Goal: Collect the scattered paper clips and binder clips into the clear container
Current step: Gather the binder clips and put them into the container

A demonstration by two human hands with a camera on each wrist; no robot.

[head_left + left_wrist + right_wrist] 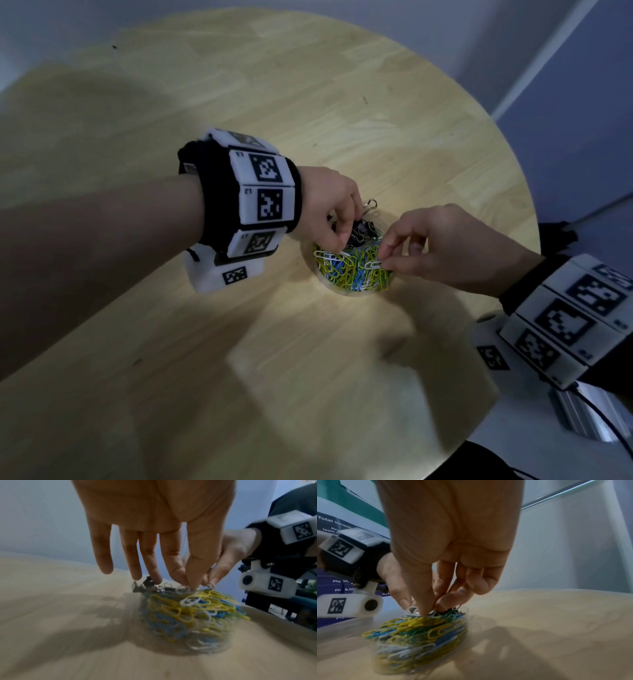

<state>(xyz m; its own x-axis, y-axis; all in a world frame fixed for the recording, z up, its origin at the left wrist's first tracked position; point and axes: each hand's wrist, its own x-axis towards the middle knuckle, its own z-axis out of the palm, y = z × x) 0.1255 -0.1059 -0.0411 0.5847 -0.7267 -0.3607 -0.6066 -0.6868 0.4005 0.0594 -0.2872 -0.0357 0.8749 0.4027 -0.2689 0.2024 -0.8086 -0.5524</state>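
A clear container [342,291] stands at the middle of the round wooden table [308,102], heaped with yellow, blue, green and white paper clips [356,270]. Black binder clips [363,229] with wire handles lie at its far side. My left hand [340,247] hovers over the left rim, thumb and forefinger pinched on what looks like a white paper clip [323,255]. My right hand [382,263] pinches a white paper clip [372,265] just above the pile. In the wrist views both hands' fingertips [189,586] [423,612] meet at the top of the container [171,635] [419,655].
The table's near right edge [479,428] runs close to my right wrist. A metal frame and cable [582,411] sit below that edge. Walls surround the far side. Bare wood [171,394] lies around the container.
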